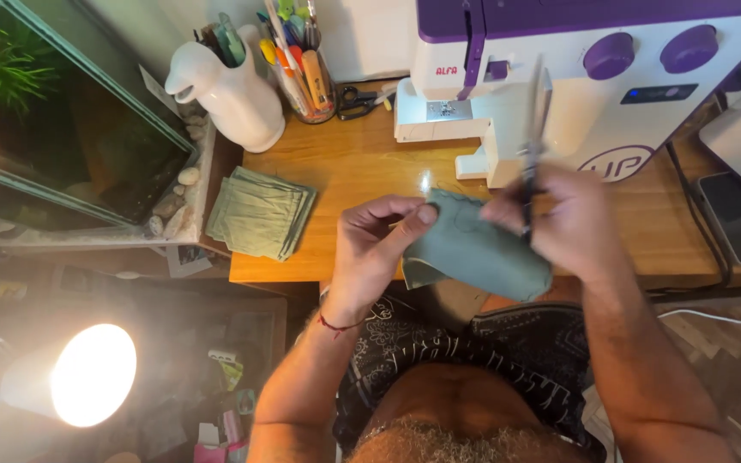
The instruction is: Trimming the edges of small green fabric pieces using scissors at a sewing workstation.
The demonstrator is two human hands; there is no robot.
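One green cloth piece [473, 250]: soft, light, floppy; best held at edges. Left hand [376, 249] pinches its corner; right hand [559, 219] clamped on scissors [532, 150].

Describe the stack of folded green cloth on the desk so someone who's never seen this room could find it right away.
Start at the white and purple sewing machine on the wooden desk. Go to the desk's opposite end, past the white jug holding pens. The stack of folded green cloth lies flat there beside the glass tank, untouched, unlike the single green piece held in both hands.
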